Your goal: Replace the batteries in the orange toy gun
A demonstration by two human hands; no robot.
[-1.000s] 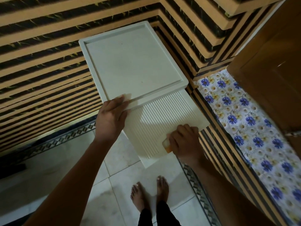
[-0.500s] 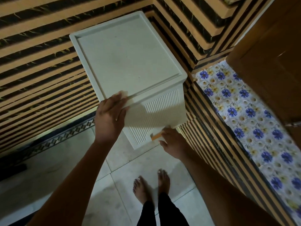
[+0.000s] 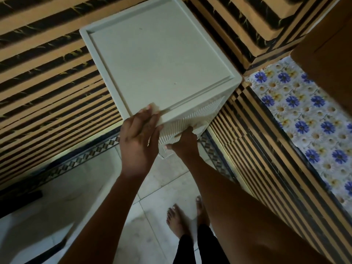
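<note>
Tan and black stripes cover the wall [image 3: 47, 77] that fills the left and upper left of the frame, and below it we see a patterned border strip [image 3: 80, 161] meeting the pale marble floor [image 3: 80, 197] in the lower left. In the centre stands our white plastic drawer unit [image 3: 160, 61], its flat top edged by a raised rim and its ribbed drawer front [image 3: 190, 121] facing down toward us. Our left hand [image 3: 139, 138] lies spread wide over the near left corner of the unit, fingers flat across the rim and top, holding nothing we can make out. Just to its right, our right hand [image 3: 185, 140] presses against the lower part of the ribbed front, fingers curled under it; we cannot tell whether it grips a handle or simply pushes. We find no orange toy gun anywhere in view, so we cannot say where it lies. Below the hands, our 2 bare feet [image 3: 182, 218] stand on the floor near the bottom centre. To the right, more striped panelling [image 3: 266, 159] runs diagonally, then a surface with blue and yellow flowers [image 3: 304, 115], and a brown wooden panel [image 3: 327, 60] in the upper right corner
</note>
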